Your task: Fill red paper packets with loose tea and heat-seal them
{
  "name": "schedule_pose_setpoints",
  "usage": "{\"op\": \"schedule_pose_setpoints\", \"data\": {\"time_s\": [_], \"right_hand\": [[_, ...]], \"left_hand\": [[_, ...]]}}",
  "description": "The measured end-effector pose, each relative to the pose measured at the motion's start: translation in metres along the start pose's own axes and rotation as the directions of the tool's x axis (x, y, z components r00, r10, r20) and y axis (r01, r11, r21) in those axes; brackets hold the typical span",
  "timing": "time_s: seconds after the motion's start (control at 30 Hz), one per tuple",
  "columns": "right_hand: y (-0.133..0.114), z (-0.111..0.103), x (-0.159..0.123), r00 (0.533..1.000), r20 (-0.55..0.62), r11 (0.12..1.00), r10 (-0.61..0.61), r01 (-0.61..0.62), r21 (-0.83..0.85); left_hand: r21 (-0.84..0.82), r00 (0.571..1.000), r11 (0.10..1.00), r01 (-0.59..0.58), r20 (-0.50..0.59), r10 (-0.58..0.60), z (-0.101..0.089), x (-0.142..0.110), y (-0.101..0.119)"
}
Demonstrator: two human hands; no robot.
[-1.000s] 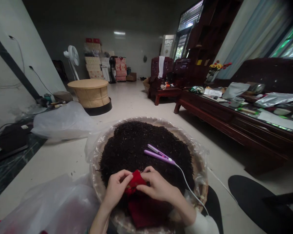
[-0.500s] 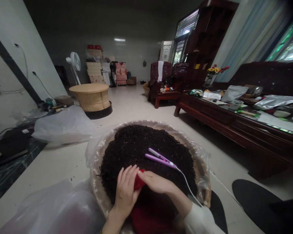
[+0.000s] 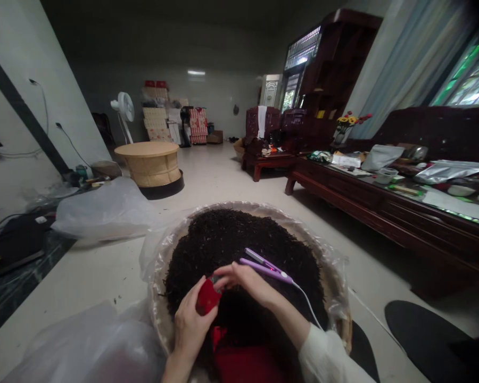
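While over tea leaves [image 3: 239, 239] | left hand [image 3: 193, 324] grips upward-tilted red cloth [image 3: 208, 297] | right hand [image 3: 243, 281] hovers open, just beside

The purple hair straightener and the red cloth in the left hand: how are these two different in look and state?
The hair straightener is pale purple, long and stiff-looking, while the red cloth is deep red, soft-looking and bunched. The straightener lies on the dark dried leaves, but the cloth is held up in the left hand. The straightener trails a white cord; the cloth shows none. Both are above the same heap.
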State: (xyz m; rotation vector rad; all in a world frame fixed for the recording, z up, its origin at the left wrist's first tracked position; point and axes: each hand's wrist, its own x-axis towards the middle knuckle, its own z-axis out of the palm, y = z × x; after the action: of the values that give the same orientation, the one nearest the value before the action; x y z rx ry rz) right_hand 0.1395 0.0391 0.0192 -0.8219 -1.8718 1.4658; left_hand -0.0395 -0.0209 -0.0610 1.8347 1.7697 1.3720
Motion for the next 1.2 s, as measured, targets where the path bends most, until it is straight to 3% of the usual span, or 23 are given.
{"op": "schedule_pose_setpoints", "data": {"time_s": [0.1, 0.2, 0.3, 0.4, 0.5, 0.6, 0.7, 0.83, 1.03, 1.2], "right_hand": [[0.024, -0.008, -0.001, 0.973, -0.217, 0.963, -0.076, 0.015, -0.268], [0.049, -0.019, -0.002, 0.974, -0.164, 0.79, -0.159, 0.026, -0.613], [0.055, -0.027, 0.01, 0.983, -0.144, 0.652, -0.113, -0.036, -0.757], [0.042, -0.022, 0.041, 0.994, -0.1, 0.587, -0.033, -0.061, -0.808], [0.028, -0.004, 0.074, 0.997, 0.041, 0.527, 0.067, -0.001, -0.85], [0.024, 0.014, 0.086, 0.991, 0.121, 0.446, 0.06, 0.082, -0.891], [0.024, 0.02, 0.073, 0.985, 0.166, 0.356, -0.04, 0.169, -0.919], [0.021, 0.003, 0.041, 0.972, 0.214, 0.283, -0.101, 0.234, -0.93], [0.024, -0.019, 0.024, 0.989, 0.107, 0.283, -0.099, 0.131, -0.95], [0.025, -0.005, 0.031, 0.985, 0.154, 0.277, -0.077, 0.17, -0.946]], "left_hand": [[-0.122, 0.988, 0.981, 0.15, -0.029, -0.155, -0.004, 0.0, -0.003], [-0.207, 0.976, 0.959, 0.196, -0.052, -0.211, -0.004, -0.001, -0.003], [-0.206, 0.969, 0.957, 0.206, -0.09, -0.229, 0.0, -0.004, -0.002], [-0.167, 0.971, 0.973, 0.162, -0.146, -0.187, 0.005, -0.005, 0.0], [-0.071, 0.983, 0.997, 0.005, -0.182, -0.018, 0.006, -0.005, 0.001], [0.024, 0.979, 0.992, -0.121, -0.165, 0.124, 0.003, -0.004, 0.002], [0.067, 0.967, 0.985, -0.159, -0.191, 0.169, 0.001, -0.004, -0.002], [0.079, 0.971, 0.979, -0.185, -0.137, 0.195, -0.004, -0.006, -0.008], [0.114, 0.959, 0.954, -0.278, 0.089, 0.269, -0.026, -0.005, -0.003], [0.167, 0.928, 0.913, -0.371, 0.086, 0.362, -0.04, 0.002, 0.002]]}}
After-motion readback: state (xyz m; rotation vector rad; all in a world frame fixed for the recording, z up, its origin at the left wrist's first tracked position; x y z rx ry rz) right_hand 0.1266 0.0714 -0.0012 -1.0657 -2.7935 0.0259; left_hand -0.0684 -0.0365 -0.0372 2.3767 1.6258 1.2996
